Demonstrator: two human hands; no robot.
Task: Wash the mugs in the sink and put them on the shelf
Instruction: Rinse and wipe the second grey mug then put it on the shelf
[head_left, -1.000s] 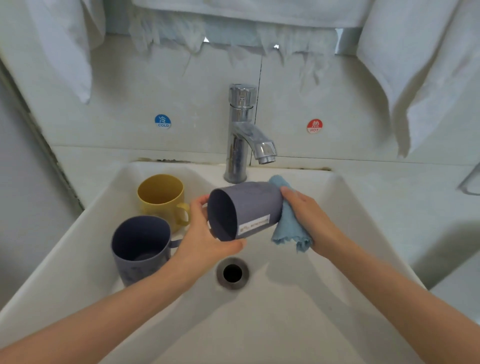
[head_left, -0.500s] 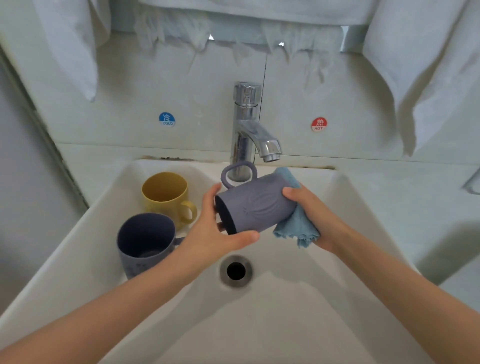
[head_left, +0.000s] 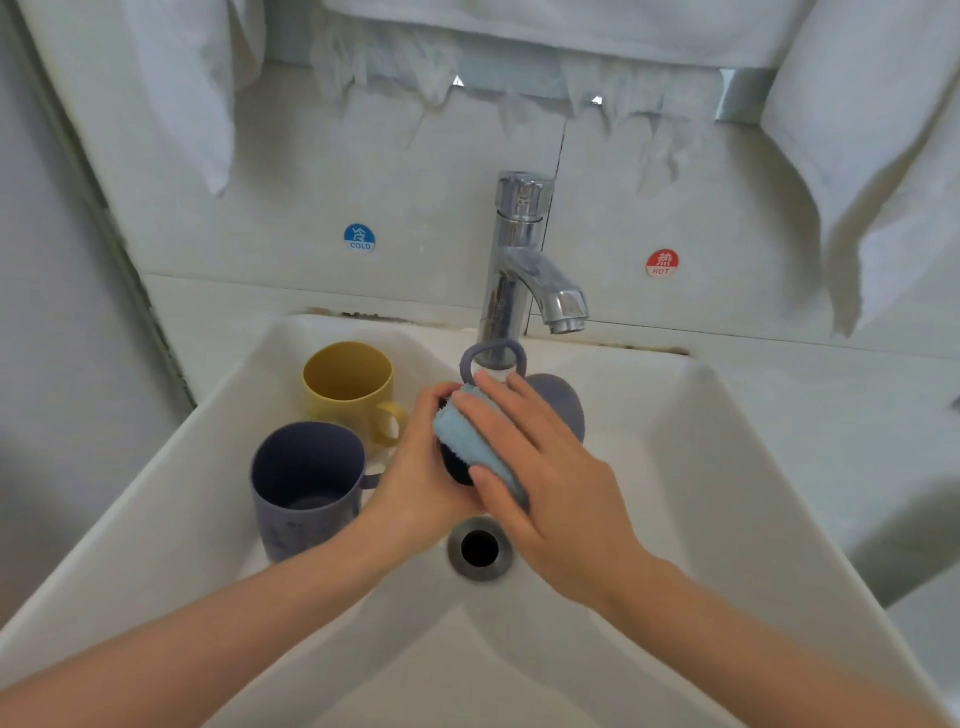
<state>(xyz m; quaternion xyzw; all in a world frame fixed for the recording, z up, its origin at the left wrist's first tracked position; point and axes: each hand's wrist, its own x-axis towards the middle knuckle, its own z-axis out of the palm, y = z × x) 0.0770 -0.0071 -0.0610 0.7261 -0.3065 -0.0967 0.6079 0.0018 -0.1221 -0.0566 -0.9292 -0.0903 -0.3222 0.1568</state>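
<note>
Above the drain of the white sink (head_left: 727, 467), my left hand (head_left: 421, 478) grips a grey-purple mug (head_left: 558, 402) on its side, handle up. My right hand (head_left: 540, 467) lies across the mug's mouth and side and presses a light blue cloth (head_left: 467, 441) onto it, thumb curled under the cloth. Most of the mug is hidden by both hands. A yellow mug (head_left: 348, 389) stands upright at the sink's back left. A second grey-purple mug (head_left: 306, 488) stands upright in front of it.
A chrome faucet (head_left: 519, 270) rises behind the held mug, spout to the right, no water running. The drain (head_left: 479, 548) lies just below my hands. White towels (head_left: 872, 156) hang above at left and right. Cold and hot stickers mark the wall.
My right hand has moved with the blue cloth from the mug's base on the right to over its mouth and side. The mug stays in my left hand, handle up.
</note>
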